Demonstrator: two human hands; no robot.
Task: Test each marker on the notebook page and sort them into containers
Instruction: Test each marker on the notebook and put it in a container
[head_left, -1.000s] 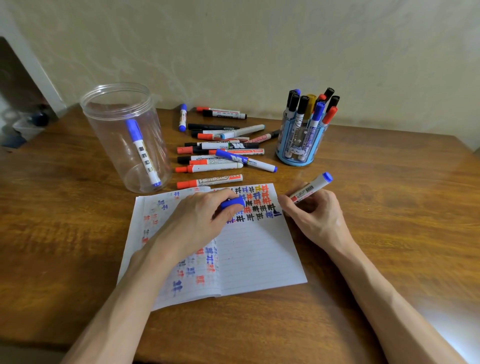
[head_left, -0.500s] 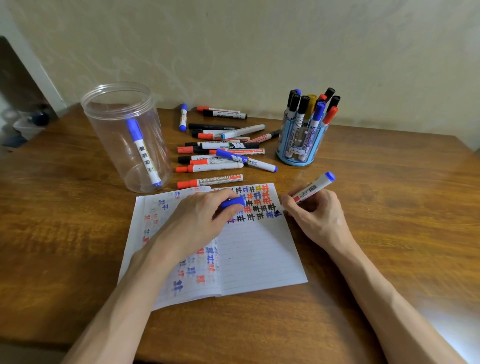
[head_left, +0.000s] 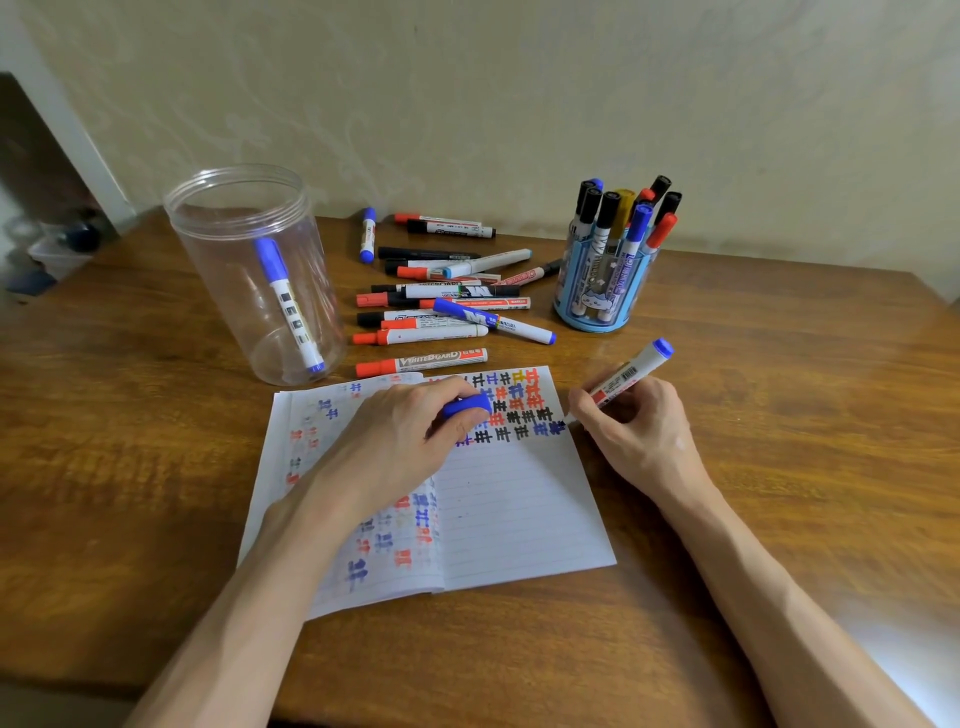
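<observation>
Fingers (head_left: 589, 410) of the right hand (head_left: 639, 436) curl round a blue whiteboard marker (head_left: 631, 374), uncapped, with its blue rear end tilted up and to the right and its tip down at the right edge of the open notebook (head_left: 519, 514), just beside the last blue mark in the rows of test marks; whether the tip touches the paper cannot be told. The left hand (head_left: 410, 436) rests on the notebook's middle, its fingers curled round a blue cap (head_left: 466, 405). Two containers stand behind the notebook on the wooden table (head_left: 789, 415). To the left, a clear plastic jar (head_left: 234, 208), lidless, holds a single blue-capped marker (head_left: 288, 306) that leans cap-up against the wall, its base on the jar floor. To the right, a blue pen holder (head_left: 597, 312) holds a cluster of upright markers (head_left: 608, 208) with black, blue and red caps and one yellow. Between the two containers lie the loose markers (head_left: 447, 306), red, black and blue, mostly side by side, the nearest one just beyond the notebook's top edge. Compared with the frame one second earlier, the held marker has shifted slightly to the right, so that its tip now lies at the page margin instead of on the final mark; the left hand, the cap, the jar, the holder and the loose markers are unchanged in position.
</observation>
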